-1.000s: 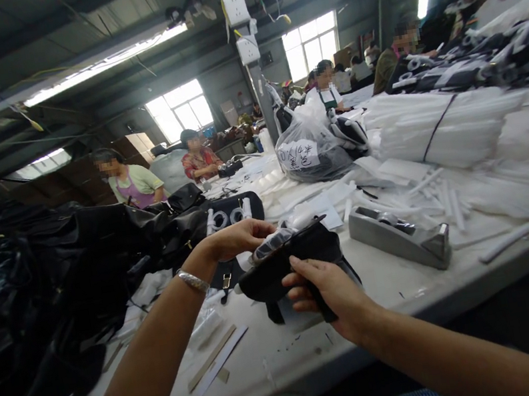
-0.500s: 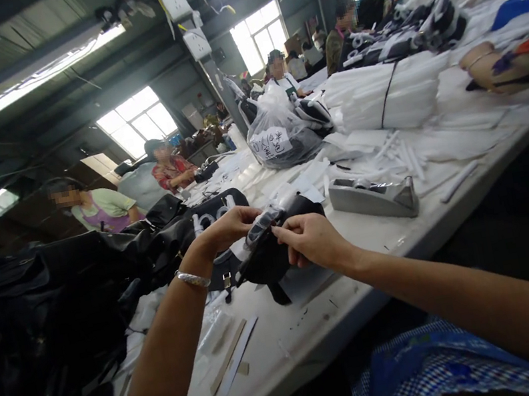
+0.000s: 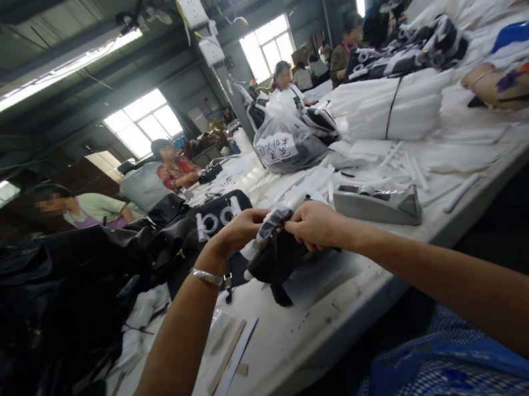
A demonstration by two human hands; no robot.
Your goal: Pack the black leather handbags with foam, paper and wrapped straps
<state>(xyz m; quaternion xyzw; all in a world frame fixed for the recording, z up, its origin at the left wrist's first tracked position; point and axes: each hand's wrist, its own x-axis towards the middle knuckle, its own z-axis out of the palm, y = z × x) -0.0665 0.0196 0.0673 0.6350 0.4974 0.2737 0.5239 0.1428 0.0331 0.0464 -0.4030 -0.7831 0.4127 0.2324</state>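
A black bag (image 3: 275, 262) with a part wrapped in clear plastic and white foam (image 3: 271, 224) along its top is held just over the table. My left hand (image 3: 244, 230), a silver bangle at its wrist, is closed on the wrapped part from the far left. From the right, my right hand (image 3: 318, 224) pinches at the bag's top edge, close to the left fingers. What lies between its fingertips is too small to make out. A dark strap end (image 3: 281, 295) hangs below the bag.
A grey tape dispenser (image 3: 377, 204) stands right of my hands. Black bags (image 3: 55, 280) are heaped at left. White foam sheets (image 3: 392, 110) and a labelled plastic sack (image 3: 281, 148) lie beyond. Card strips (image 3: 228, 359) lie near the table edge. Several people work around; an arm (image 3: 494, 85) reaches in at right.
My right hand has moved from the bag's front flap up to its top edge, beside the left hand. The left hand keeps hold of the wrapped part. The view has shifted to the right.
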